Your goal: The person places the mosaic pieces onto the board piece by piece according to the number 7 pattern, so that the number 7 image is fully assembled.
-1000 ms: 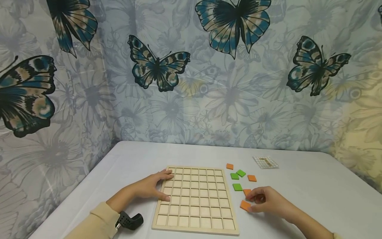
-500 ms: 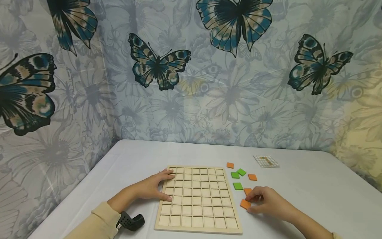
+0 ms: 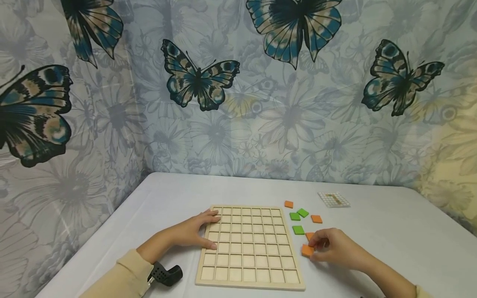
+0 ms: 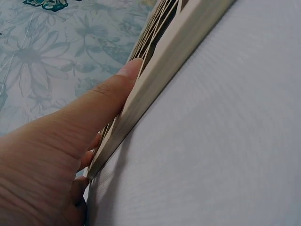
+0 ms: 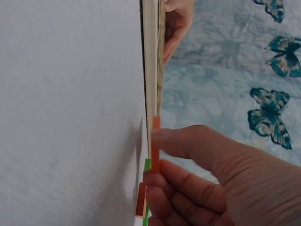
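Pinching a flat square orange tile [image 3: 307,250], I have my right hand [image 3: 337,248] at the lower right of the frame, just beside the right edge of a pale wooden board with square cells [image 3: 250,249]. In the right wrist view my thumb presses near one end of the tile and a fingertip meets the other; it sits clear of the white-covered desk [image 3: 238,188], seen edge-on.

My left hand [image 3: 188,231] rests on the board's left edge at lower centre, its fingers spread and unclenched, thumb over the rim and fingertips higher up on the cells. The board lies flat on the desk.

A second orange tile [image 3: 309,236] shows partly behind my right fingers. Above it lies a green square tile [image 3: 298,230], and higher still two more, a straight green tile [image 3: 295,216] and a turned green tile [image 3: 303,212], so close that I can't tell whether they touch. Another orange tile [image 3: 316,219] lies to their right, and a far orange tile [image 3: 288,204] near the board's upper right corner. Farther right lies a white gridded card [image 3: 333,200]. My beige sleeve [image 3: 123,277] and a black wrist device [image 3: 166,275] fill the lower left.
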A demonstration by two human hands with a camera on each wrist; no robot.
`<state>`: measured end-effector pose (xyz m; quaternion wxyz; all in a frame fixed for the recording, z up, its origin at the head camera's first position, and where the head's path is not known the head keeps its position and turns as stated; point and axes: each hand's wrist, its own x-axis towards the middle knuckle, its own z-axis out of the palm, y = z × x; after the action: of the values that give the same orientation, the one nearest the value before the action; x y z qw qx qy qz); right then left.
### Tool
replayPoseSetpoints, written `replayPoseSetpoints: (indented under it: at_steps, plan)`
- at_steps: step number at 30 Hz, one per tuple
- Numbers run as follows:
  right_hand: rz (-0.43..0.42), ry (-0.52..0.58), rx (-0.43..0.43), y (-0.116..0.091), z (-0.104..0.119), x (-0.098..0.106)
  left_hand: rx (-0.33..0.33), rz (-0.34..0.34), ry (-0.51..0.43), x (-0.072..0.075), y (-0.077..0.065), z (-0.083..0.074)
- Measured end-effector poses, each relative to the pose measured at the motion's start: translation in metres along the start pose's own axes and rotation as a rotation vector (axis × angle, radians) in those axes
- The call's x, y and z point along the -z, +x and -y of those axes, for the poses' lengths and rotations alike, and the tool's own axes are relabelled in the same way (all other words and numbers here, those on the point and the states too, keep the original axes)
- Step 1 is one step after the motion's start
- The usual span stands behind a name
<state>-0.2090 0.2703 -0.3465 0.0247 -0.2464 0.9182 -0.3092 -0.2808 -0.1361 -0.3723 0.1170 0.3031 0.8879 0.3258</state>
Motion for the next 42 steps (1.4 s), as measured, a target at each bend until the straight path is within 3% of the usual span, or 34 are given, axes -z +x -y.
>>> replayPoseSetpoints:
  at_steps: [7, 14, 23, 42]
  plan:
    - [-0.026, -0.027, 0.034, 0.008, 0.008, 0.005, 0.001, -0.003, -0.001, 0.0, 0.0, 0.0]
    - [-0.028, -0.024, -0.011, 0.014, 0.013, 0.008, -0.004, 0.007, -0.009, 0.0, 0.001, -0.002]
    - [-0.036, -0.03, 0.051, 0.024, 0.023, 0.008, -0.003, 0.003, 0.0, 0.0, 0.0, -0.002]
    - [-0.033, -0.025, 0.093, 0.059, 0.035, -0.004, -0.009, 0.003, 0.015, 0.0, 0.001, 0.0]
